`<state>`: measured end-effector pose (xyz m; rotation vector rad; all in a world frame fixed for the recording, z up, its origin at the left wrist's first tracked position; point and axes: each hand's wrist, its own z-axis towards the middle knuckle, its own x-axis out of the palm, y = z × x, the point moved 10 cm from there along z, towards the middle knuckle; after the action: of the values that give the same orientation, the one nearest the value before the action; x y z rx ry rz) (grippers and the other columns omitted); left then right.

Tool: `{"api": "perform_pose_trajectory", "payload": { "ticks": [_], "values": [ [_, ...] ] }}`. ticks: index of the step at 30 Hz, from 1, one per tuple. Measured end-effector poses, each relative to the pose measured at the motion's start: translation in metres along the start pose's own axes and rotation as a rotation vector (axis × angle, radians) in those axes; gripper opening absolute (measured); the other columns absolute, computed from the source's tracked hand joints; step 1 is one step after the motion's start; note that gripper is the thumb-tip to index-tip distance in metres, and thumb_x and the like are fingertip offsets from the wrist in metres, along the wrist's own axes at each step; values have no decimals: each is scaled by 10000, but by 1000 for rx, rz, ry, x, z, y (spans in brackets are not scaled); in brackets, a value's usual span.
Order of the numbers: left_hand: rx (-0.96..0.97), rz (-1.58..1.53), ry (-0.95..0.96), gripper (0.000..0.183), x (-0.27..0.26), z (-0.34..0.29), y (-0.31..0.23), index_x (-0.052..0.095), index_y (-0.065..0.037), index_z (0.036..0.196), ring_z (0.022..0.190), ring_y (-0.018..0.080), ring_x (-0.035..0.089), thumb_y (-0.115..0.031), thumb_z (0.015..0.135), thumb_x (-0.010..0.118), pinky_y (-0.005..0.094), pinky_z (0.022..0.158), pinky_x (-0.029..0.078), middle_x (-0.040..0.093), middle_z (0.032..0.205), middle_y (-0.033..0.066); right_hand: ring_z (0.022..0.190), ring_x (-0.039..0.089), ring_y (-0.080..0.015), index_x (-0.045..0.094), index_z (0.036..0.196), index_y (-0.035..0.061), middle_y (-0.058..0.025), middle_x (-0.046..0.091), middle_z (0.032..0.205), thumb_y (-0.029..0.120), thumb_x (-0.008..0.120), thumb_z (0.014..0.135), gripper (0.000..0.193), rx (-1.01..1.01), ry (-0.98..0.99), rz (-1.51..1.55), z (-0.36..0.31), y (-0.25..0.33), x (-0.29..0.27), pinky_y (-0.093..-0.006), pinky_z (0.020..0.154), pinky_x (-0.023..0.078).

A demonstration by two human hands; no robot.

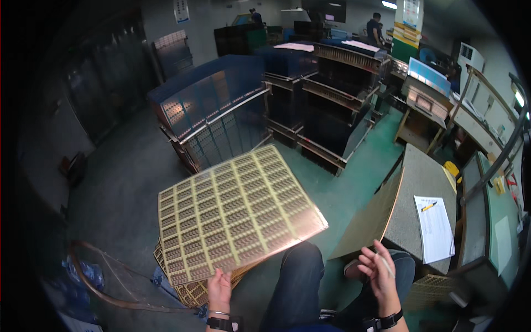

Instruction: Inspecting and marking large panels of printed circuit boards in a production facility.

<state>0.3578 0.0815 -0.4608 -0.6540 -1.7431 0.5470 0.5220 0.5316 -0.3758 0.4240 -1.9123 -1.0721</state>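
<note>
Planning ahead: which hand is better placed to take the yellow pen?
Likely the right hand: it's nearer the yellow pen, though seemingly holding a thin stick; the left hand holds the patterned panel.

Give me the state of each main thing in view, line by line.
Patterned panel: tilted, near edge in left hand
Thin pale stick: held in right hand
Lower panel: partly hidden beneath patterned panel
Brown panel: slanted against grey bench
Paper sheet: flat on bench
Yellow pen: lying on paper
Metal rack: holding panels

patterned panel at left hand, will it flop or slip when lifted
Probably stiff: the panel shows no obvious sag beyond the left hand at its near edge. Its thinness suggests low weight. Its shiny margin may be slippery.
</note>
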Motion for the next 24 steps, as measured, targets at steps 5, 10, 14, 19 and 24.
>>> {"api": "perform_pose_trajectory", "payload": {
  "ticks": [5,10,14,19,24],
  "values": [
    [3,19,-42,258,-93,39,-14,467,25,1136,1104,232,509,-78,902,498,395,950,452,540,1140,149,915,610,-176,351,1309,20,-177,565,1127,133,450,928,409,-53,-99,-64,-3,21,-28,-268,729,534],
    [-405,136,-656,401,-179,23,44,369,-17,1265,1179,356,437,-212,930,471,425,984,398,409,1316,192,867,602,-162,423,1247,14,-172,575,1099,120,456,924,341,-108,-194,-210,-13,33,-52,-251,712,522],
    [-376,481,-238,441,-92,53,71,317,-19,1328,1132,312,479,-150,928,451,400,948,414,428,1297,185,844,608,-153,476,1191,-8,-167,594,1057,48,453,907,290,-309,-274,-502,-21,53,-83,-254,716,516],
    [-370,673,243,411,116,48,127,390,19,1264,1064,273,529,-163,912,500,357,904,459,508,1195,187,813,629,-171,566,1092,-6,-132,636,923,-25,477,857,253,-587,-469,-847,-31,83,-93,-273,718,502],
    [-534,806,655,349,234,-9,231,465,-3,1192,996,215,571,-195,907,524,316,852,486,554,1138,159,755,619,-288,608,989,43,-131,639,869,-72,546,737,284,-786,-432,-1326,-42,94,-62,-325,679,491]
  ]
}}
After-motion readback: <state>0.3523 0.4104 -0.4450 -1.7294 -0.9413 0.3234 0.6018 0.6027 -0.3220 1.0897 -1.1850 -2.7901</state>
